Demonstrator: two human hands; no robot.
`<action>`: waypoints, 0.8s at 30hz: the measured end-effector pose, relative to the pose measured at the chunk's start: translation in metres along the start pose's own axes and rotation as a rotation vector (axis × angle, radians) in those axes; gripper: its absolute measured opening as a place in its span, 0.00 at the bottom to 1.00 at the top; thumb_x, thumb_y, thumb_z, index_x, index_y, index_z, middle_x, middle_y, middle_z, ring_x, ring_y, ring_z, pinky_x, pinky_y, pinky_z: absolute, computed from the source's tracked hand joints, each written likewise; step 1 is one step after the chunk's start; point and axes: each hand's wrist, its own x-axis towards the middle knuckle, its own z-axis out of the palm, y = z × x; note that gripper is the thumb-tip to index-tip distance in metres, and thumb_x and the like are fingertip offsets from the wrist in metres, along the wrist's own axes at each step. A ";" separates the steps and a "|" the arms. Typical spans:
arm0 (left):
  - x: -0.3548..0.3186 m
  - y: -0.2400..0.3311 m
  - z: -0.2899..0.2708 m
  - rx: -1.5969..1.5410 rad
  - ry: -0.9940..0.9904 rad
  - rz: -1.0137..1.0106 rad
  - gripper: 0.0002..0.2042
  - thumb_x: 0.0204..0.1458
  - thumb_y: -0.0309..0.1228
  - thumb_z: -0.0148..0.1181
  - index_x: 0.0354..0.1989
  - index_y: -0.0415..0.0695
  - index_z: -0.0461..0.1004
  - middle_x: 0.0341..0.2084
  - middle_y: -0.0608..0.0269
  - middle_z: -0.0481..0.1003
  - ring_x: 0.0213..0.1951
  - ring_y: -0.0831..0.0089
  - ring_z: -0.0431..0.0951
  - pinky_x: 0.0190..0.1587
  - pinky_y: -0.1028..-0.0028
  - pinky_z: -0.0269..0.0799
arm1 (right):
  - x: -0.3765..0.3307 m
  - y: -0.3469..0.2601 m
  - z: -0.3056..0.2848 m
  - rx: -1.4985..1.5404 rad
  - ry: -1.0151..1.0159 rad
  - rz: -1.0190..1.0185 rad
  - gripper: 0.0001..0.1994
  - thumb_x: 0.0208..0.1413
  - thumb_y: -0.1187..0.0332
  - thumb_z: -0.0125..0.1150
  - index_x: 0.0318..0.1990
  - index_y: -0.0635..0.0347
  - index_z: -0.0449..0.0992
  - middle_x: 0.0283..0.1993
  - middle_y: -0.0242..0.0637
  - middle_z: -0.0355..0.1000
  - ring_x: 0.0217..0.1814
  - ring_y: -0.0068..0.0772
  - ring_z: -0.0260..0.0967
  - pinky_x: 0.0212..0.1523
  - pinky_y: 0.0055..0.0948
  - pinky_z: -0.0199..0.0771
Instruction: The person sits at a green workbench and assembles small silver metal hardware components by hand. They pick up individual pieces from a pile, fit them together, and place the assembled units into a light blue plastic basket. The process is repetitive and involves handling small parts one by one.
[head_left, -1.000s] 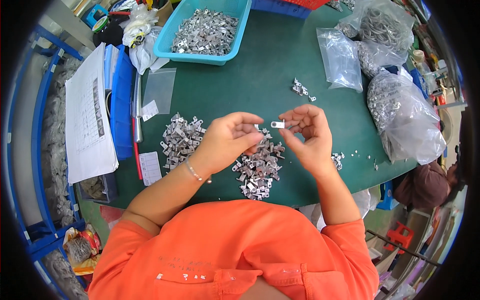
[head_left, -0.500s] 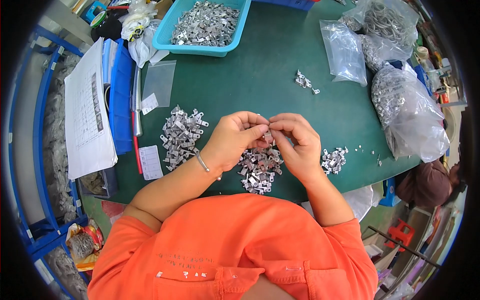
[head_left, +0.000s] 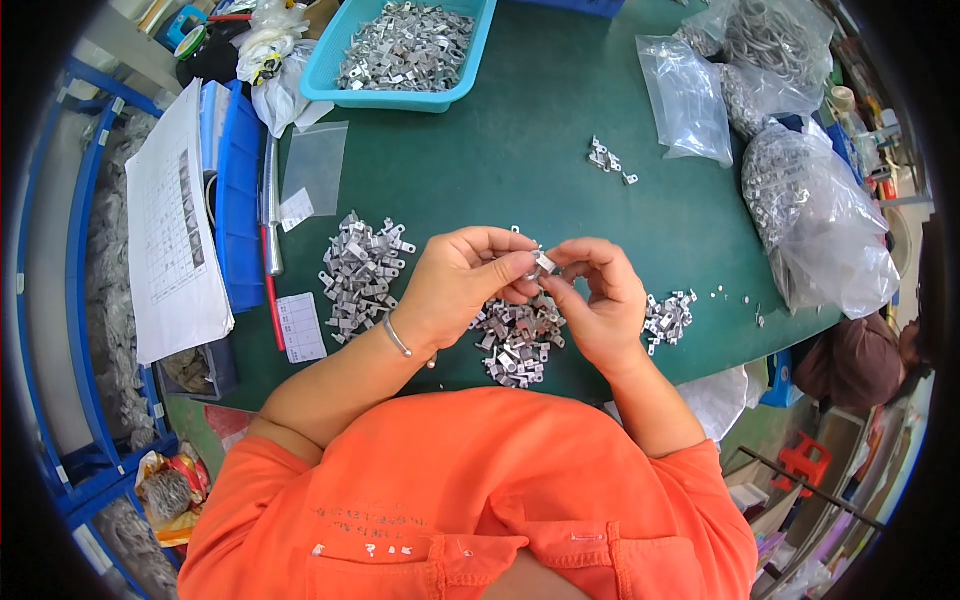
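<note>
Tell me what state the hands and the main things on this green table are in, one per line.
Right hand: fingers pinched on a small metal piece
Small metal piece: held off the table
Left hand: curled beside that piece; grip unclear
Left pile: loose, heaped
Middle pile: loose, heaped, partly hidden
Turquoise basket: open-topped, loaded with metal pieces
Large clear bag: bulging, holding metal parts

The counter [head_left: 480, 170] is brightly, evenly lit.
Glare is caught on the clear bag [head_left: 685, 100]; edges are curved, corners blackened.
</note>
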 end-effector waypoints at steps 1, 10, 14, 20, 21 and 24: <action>0.000 -0.001 -0.001 -0.009 -0.013 0.004 0.07 0.56 0.23 0.57 0.42 0.34 0.73 0.32 0.57 0.78 0.31 0.73 0.80 0.35 0.77 0.78 | -0.001 -0.001 0.002 0.038 0.022 0.012 0.14 0.47 0.84 0.63 0.43 0.65 0.73 0.40 0.39 0.73 0.38 0.25 0.72 0.36 0.21 0.74; -0.003 -0.007 -0.003 0.153 -0.057 0.218 0.05 0.54 0.18 0.57 0.39 0.33 0.74 0.32 0.57 0.77 0.33 0.73 0.79 0.38 0.76 0.77 | -0.005 -0.007 -0.002 0.099 -0.062 0.052 0.11 0.47 0.86 0.61 0.39 0.65 0.75 0.42 0.41 0.73 0.37 0.29 0.74 0.37 0.22 0.76; -0.013 -0.001 -0.001 0.145 -0.006 0.118 0.05 0.53 0.17 0.57 0.37 0.33 0.74 0.31 0.58 0.76 0.33 0.74 0.78 0.37 0.76 0.76 | 0.003 -0.011 0.001 -0.273 -0.090 -0.354 0.12 0.45 0.87 0.59 0.38 0.65 0.75 0.39 0.43 0.74 0.38 0.39 0.75 0.38 0.28 0.77; -0.033 0.011 -0.043 0.478 0.214 0.439 0.05 0.51 0.14 0.57 0.35 0.34 0.74 0.32 0.60 0.75 0.32 0.75 0.77 0.37 0.78 0.74 | 0.056 0.014 -0.022 -0.662 -0.145 -0.414 0.09 0.44 0.81 0.55 0.35 0.63 0.74 0.39 0.45 0.73 0.44 0.50 0.70 0.45 0.41 0.73; -0.036 0.017 -0.054 0.625 0.298 0.525 0.05 0.51 0.14 0.57 0.34 0.34 0.74 0.32 0.61 0.75 0.32 0.76 0.76 0.36 0.79 0.73 | 0.069 0.029 -0.033 -0.796 -0.044 -0.366 0.08 0.45 0.80 0.56 0.35 0.63 0.75 0.39 0.45 0.72 0.43 0.50 0.69 0.44 0.41 0.72; -0.046 0.040 -0.078 1.118 0.504 0.564 0.04 0.49 0.15 0.59 0.32 0.34 0.75 0.31 0.63 0.75 0.29 0.79 0.75 0.32 0.81 0.72 | 0.097 0.067 -0.059 -1.083 -0.005 -0.238 0.03 0.46 0.76 0.61 0.30 0.63 0.75 0.34 0.40 0.69 0.38 0.46 0.67 0.40 0.41 0.71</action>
